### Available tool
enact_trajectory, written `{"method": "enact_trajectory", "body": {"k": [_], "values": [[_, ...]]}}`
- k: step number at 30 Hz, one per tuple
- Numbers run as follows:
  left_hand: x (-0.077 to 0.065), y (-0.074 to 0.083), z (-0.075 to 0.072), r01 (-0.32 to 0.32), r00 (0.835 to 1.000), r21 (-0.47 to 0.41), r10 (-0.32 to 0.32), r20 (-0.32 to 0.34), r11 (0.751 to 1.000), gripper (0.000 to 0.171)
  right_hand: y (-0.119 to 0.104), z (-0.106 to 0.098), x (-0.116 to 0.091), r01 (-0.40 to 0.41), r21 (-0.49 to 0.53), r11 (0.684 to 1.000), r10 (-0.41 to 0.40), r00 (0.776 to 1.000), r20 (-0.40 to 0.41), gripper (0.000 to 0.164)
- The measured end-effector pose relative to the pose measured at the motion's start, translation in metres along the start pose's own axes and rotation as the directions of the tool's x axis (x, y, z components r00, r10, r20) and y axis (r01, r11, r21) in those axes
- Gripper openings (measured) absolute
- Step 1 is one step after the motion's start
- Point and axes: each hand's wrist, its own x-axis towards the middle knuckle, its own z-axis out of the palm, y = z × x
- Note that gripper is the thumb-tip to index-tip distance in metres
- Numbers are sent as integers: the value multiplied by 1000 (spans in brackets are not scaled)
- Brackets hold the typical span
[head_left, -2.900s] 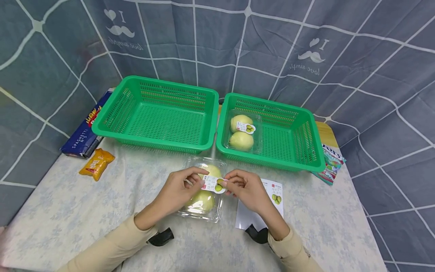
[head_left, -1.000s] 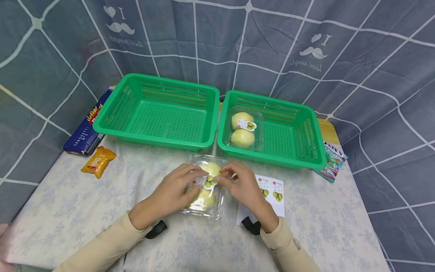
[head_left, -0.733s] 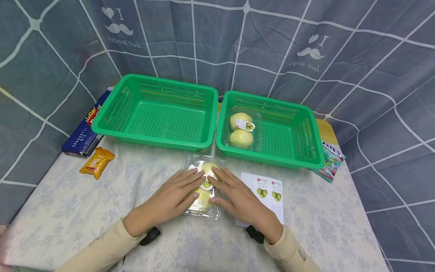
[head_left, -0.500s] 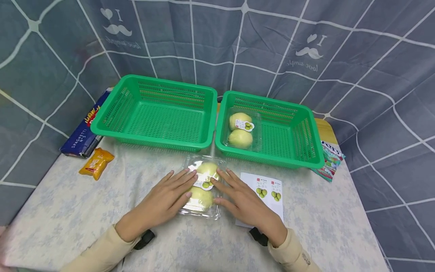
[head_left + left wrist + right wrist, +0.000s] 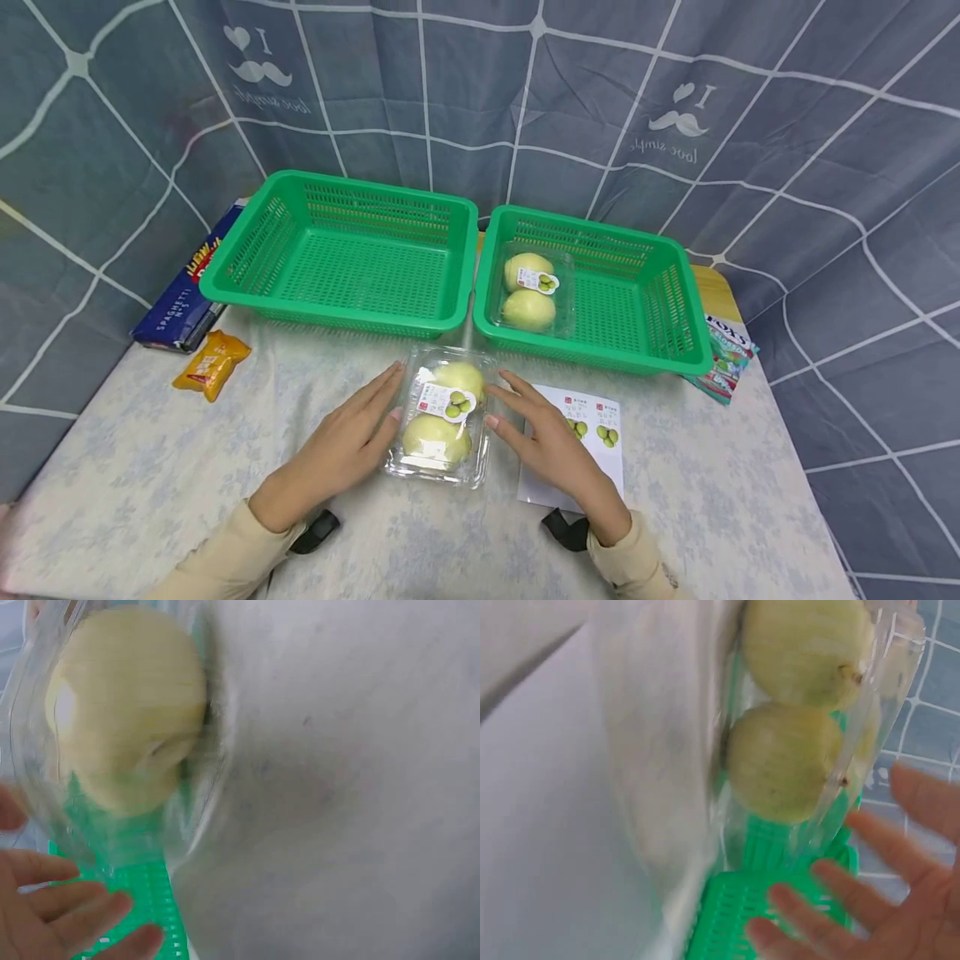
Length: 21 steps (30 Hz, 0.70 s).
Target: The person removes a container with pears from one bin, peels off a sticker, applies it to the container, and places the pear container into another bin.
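A clear plastic clamshell box (image 5: pixel 474 468) lies shut on the table, with two pale yellow-green round fruits (image 5: pixel 437 442) inside. Across its lid sits a white label (image 5: pixel 447 403) printed with green fruit. At the box's left side is my left hand (image 5: pixel 345 442), fingers stretched out and holding nothing. My right hand (image 5: pixel 551 442), fingers spread, is at the right side, partly above a white label sheet (image 5: pixel 538 485). Both wrist views show straight fingers near the box wall; whether any fingertip touches it I cannot tell.
Two green baskets stand behind. The left basket (image 5: pixel 360 267) holds nothing visible; the right basket (image 5: pixel 600 308) holds another labelled fruit box (image 5: pixel 564 312). A spaghetti box (image 5: pixel 180 304) and an orange packet (image 5: pixel 212 365) lie left, a candy bag (image 5: pixel 726 358) right.
Earlier both hands held the label over the box, then pressed it onto the lid with flat fingers. Now the hands have moved apart to the box's sides, leaving the label on the lid.
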Motion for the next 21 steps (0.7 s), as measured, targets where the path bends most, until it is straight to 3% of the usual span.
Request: {"method": "enact_trajectory", "body": {"k": [6,8,11,14,18,21], "values": [[10,-4,-2,71,997,-193,-69,17,979,58,2,11,9,-193,161,968,198,980,-11,64],[15,-5,-4,108,994,-267,-108,14,958,59,2,15,13,-222,216,951,229,973,-10,67],[21,-5,-6,188,982,-386,-182,52,903,65,2,18,18,-232,333,914,247,969,-4,72],[25,-5,-9,268,963,-445,-245,110,854,68,3,19,21,-277,516,811,282,957,70,74],[25,-4,-9,326,945,-475,-285,158,817,65,7,19,23,-379,710,593,335,918,211,70],[25,-4,-7,334,943,-497,-288,169,801,60,11,17,22,-406,765,499,339,904,259,66]]}}
